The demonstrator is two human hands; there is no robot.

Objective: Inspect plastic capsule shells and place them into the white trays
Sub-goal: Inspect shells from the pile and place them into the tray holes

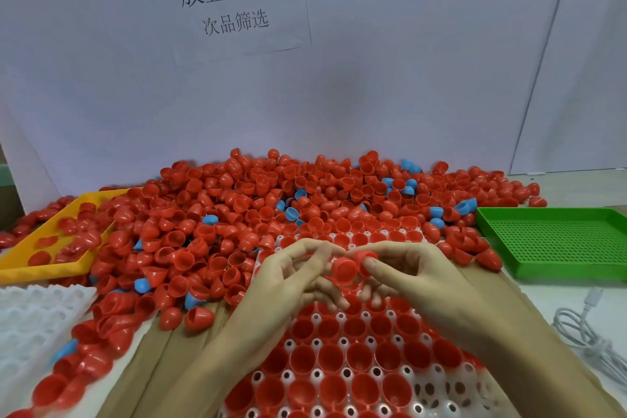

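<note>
Red shells (330, 358) fill white tray (441, 394) pockets.

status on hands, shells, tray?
Both hands, left and right, grip red shells over the white tray. Tray mostly filled. Pile spills onto its far edge.

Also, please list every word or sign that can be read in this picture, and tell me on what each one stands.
"放置外壳": large black characters, upper line on the white paper sheet fixed to the white back wall.
"次品筛选": smaller characters, lower line on the same sheet.
No other text is readable; the yellow tray, green tray and white tray show no label.
</note>
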